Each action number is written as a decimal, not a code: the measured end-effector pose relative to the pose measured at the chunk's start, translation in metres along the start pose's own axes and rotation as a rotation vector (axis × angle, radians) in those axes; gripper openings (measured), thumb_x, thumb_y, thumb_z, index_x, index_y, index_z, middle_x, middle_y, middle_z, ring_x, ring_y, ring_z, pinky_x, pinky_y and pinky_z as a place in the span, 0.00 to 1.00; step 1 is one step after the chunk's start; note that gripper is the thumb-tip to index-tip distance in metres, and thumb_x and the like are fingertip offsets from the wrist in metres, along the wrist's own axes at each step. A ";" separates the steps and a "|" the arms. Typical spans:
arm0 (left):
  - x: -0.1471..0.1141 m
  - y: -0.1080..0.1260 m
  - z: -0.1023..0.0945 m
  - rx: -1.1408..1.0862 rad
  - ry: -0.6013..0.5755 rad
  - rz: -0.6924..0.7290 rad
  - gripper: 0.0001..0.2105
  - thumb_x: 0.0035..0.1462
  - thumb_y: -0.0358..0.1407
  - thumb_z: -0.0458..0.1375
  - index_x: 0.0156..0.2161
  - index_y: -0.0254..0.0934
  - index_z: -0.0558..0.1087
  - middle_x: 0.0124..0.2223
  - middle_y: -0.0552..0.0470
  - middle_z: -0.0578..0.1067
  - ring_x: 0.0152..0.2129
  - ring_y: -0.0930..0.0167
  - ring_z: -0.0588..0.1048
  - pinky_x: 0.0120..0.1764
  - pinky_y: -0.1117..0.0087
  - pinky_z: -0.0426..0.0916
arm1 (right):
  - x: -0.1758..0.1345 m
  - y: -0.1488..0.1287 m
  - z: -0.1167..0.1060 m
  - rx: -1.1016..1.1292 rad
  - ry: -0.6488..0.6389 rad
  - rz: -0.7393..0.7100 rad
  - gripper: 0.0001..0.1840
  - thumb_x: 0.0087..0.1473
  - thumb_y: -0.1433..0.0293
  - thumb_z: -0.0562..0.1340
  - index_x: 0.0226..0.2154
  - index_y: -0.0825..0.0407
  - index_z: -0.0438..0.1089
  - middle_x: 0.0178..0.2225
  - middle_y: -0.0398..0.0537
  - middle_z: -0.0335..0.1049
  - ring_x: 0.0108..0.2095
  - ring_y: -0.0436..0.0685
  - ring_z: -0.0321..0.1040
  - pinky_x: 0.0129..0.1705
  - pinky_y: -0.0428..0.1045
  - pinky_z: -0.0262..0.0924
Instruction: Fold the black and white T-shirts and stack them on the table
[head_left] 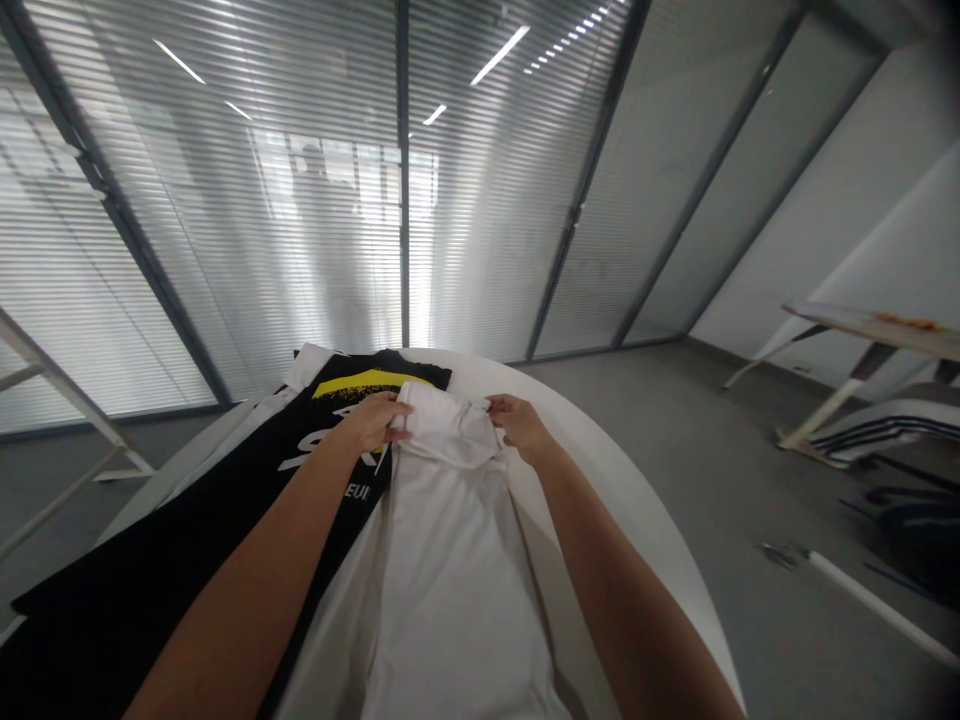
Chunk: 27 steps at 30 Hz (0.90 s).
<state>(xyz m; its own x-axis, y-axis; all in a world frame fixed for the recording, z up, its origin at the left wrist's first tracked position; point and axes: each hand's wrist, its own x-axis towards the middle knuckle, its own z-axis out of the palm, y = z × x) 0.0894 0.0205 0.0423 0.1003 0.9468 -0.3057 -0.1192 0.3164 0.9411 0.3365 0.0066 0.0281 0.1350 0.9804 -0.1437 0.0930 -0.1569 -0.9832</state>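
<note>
On the round white table (645, 520): white garment (457, 540) laid lengthwise, far end bunched.
Left hand (373, 420) pinches one side of the bunched end, right hand (519, 424) the other; black garment (165, 560) beside. We judge this step as arranging that end; next move likely calls for even tension.

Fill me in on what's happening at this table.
A person is handling a white cloth laid lengthwise on a round white table. The left hand grips the left side of its bunched far end, and the right hand pinches the right side. To the left lies a black cloth with a yellow band and white lettering, partly hidden under the left forearm.
</note>
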 end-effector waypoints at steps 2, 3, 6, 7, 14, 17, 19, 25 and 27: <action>0.002 -0.001 0.001 -0.033 0.008 0.028 0.14 0.39 0.24 0.65 0.35 0.35 0.72 0.36 0.49 0.75 0.29 0.69 0.74 0.27 0.67 0.75 | -0.002 -0.002 -0.001 -0.016 -0.006 -0.022 0.18 0.37 0.73 0.61 0.36 0.51 0.71 0.36 0.48 0.73 0.29 0.51 0.64 0.20 0.40 0.46; 0.003 -0.001 0.002 -0.056 0.007 0.047 0.15 0.38 0.24 0.65 0.35 0.35 0.72 0.37 0.49 0.75 0.30 0.68 0.75 0.28 0.66 0.76 | -0.002 -0.002 -0.001 -0.006 -0.021 -0.027 0.18 0.38 0.72 0.61 0.37 0.50 0.71 0.38 0.48 0.73 0.31 0.52 0.65 0.20 0.40 0.48; 0.006 -0.003 0.003 -0.126 0.003 0.103 0.17 0.37 0.23 0.65 0.36 0.35 0.72 0.40 0.48 0.75 0.33 0.67 0.75 0.33 0.63 0.77 | -0.004 -0.002 -0.001 0.099 -0.110 -0.089 0.23 0.39 0.68 0.65 0.43 0.45 0.70 0.46 0.47 0.70 0.39 0.56 0.68 0.25 0.45 0.62; 0.007 -0.003 0.003 -0.145 0.004 0.118 0.18 0.37 0.23 0.65 0.37 0.36 0.72 0.41 0.49 0.75 0.34 0.67 0.75 0.34 0.63 0.77 | -0.004 -0.002 -0.001 0.153 -0.136 -0.122 0.25 0.39 0.67 0.66 0.44 0.44 0.69 0.48 0.46 0.69 0.41 0.57 0.68 0.28 0.48 0.66; 0.011 -0.009 -0.002 -0.159 -0.129 0.250 0.19 0.35 0.22 0.63 0.38 0.37 0.76 0.40 0.49 0.77 0.35 0.67 0.75 0.38 0.60 0.76 | 0.010 0.012 -0.001 0.409 -0.121 -0.281 0.30 0.34 0.72 0.69 0.45 0.43 0.68 0.42 0.43 0.68 0.39 0.54 0.69 0.43 0.54 0.68; 0.013 -0.011 -0.003 -0.201 -0.146 0.307 0.17 0.35 0.22 0.62 0.35 0.34 0.76 0.38 0.49 0.77 0.36 0.66 0.75 0.41 0.57 0.75 | 0.019 0.018 -0.003 0.434 -0.042 -0.344 0.34 0.33 0.72 0.69 0.48 0.45 0.67 0.39 0.43 0.70 0.37 0.54 0.69 0.44 0.54 0.67; 0.013 -0.011 -0.004 -0.221 -0.160 0.334 0.15 0.35 0.23 0.62 0.34 0.34 0.76 0.37 0.49 0.78 0.37 0.66 0.75 0.43 0.56 0.74 | 0.022 0.023 -0.002 0.415 -0.003 -0.360 0.36 0.32 0.71 0.70 0.49 0.46 0.67 0.39 0.44 0.71 0.38 0.56 0.70 0.44 0.55 0.66; 0.012 -0.012 -0.004 -0.179 -0.170 0.311 0.13 0.39 0.25 0.62 0.35 0.33 0.77 0.37 0.49 0.78 0.37 0.65 0.76 0.42 0.57 0.75 | 0.020 0.032 0.007 0.286 -0.037 -0.137 0.23 0.29 0.71 0.71 0.35 0.53 0.72 0.36 0.49 0.74 0.37 0.59 0.71 0.38 0.53 0.68; 0.010 -0.011 -0.003 -0.176 -0.175 0.303 0.14 0.40 0.25 0.62 0.36 0.34 0.77 0.38 0.48 0.78 0.37 0.66 0.76 0.41 0.58 0.75 | 0.017 0.031 0.008 0.233 -0.015 -0.039 0.19 0.32 0.70 0.70 0.32 0.54 0.72 0.33 0.48 0.73 0.33 0.56 0.69 0.33 0.50 0.68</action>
<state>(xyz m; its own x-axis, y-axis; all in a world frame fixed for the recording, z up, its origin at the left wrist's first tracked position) 0.0885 0.0269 0.0285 0.2000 0.9795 0.0256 -0.3357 0.0440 0.9409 0.3343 0.0195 -0.0061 0.1212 0.9870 -0.1055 -0.1331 -0.0891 -0.9871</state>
